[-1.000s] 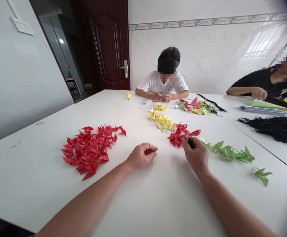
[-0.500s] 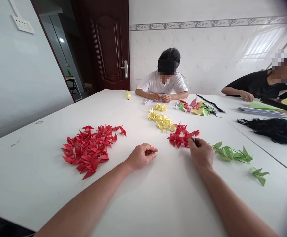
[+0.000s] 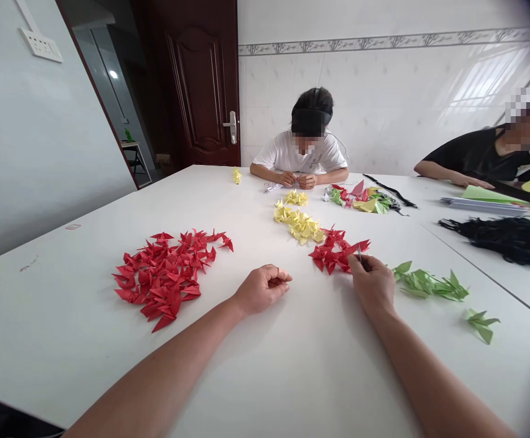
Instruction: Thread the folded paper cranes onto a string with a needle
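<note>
White table [image 3: 292, 377], right hand [image 3: 373, 285] hiding tool.

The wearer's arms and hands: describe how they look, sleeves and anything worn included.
Both forearms are bare right down to the bottom edge of the picture; no sleeve, watch or bracelet shows. The left hand and right hand wear no gloves. A thin band, perhaps a ring, seems to sit on a left finger, though it is too small to tell. There are no cables, markings or tape on either arm.

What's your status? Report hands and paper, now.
Left hand curled shut on the table, contents unclear. Right hand pinches a thin dark tool at the small red pile. Nothing between.
</note>
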`<state>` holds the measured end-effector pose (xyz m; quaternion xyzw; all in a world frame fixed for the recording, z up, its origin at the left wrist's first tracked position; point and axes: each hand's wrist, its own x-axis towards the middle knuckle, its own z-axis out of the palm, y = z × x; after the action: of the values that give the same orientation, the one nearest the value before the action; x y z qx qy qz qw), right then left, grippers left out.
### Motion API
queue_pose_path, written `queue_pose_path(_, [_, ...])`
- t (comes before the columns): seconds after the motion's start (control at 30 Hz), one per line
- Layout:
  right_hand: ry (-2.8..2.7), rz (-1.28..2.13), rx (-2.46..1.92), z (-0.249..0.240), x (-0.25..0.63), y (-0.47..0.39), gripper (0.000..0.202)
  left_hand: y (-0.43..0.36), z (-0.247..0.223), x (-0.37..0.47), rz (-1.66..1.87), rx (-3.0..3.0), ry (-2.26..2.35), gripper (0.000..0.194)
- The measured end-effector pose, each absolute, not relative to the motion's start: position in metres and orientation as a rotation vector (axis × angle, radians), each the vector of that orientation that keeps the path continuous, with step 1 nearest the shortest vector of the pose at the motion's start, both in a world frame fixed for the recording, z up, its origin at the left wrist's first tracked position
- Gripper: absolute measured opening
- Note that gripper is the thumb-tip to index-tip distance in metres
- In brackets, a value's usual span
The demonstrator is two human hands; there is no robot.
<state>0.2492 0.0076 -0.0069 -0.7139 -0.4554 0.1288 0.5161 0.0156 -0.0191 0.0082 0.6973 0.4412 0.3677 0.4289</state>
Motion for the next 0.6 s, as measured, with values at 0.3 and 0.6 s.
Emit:
queue_pose_path(0.3, [-1.106, 0.315, -1.697, -0.0047, 0.2466, 0.0045, 0.029, -0.0179, 0.0053, 0.0141, 0.907, 1.782, 1.092, 0.016])
queue_pose_path(0.6, [-1.093, 0.222, -1.654, -0.0052, 0.2451, 0.0039, 0.025, -0.0178, 0.0085, 0.0142, 0.889, 1.772, 1.104, 0.016])
